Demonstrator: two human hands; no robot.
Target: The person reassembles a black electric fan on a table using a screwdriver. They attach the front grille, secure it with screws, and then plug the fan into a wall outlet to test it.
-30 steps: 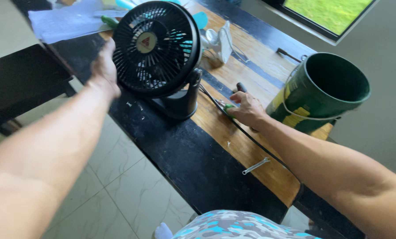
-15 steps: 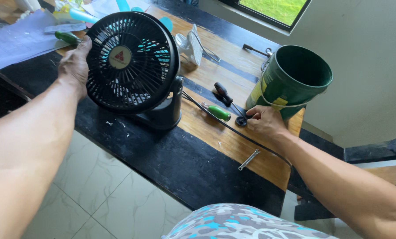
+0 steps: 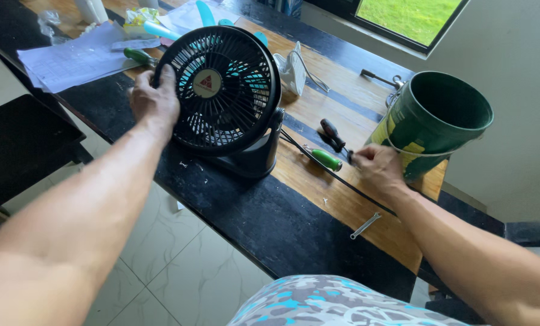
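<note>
**Wooden bench by the window: one hand on the fan grille, the other at the screwdrivers**

Wood-and-black workbench (image 3: 318, 199) is running diagonally under a window, pale floor tiles showing below it. I'm seeing the black desk fan (image 3: 221, 96) standing upright on its base near the front edge, grille facing the camera, turquoise blades showing through it.

I'm bracing with the left hand (image 3: 155, 99): it is pressing on the left rim of the grille, fingers curled over the edge, gripping the fan.

I'm reaching with the right hand (image 3: 375, 169) to the right of the fan, down on the wood just in front of the green bucket (image 3: 439, 121). Its fingers are bunched narrow at the metal end of the two screwdrivers; I cannot tell whether they are actually pinching a shaft or only touching it. The green-handled screwdriver (image 3: 326, 159) is lying flat between fan base and hand; the black-handled screwdriver (image 3: 332, 134) is lying just behind it, both pointing toward the hand.

The black power cord (image 3: 318, 166) is trailing from the fan base along the wood and passing under the wrist. A small metal wrench (image 3: 365, 226) is lying near the front edge, apart from the hand. Papers (image 3: 76, 57) are sitting at the far left of the bench, behind the fan.
</note>
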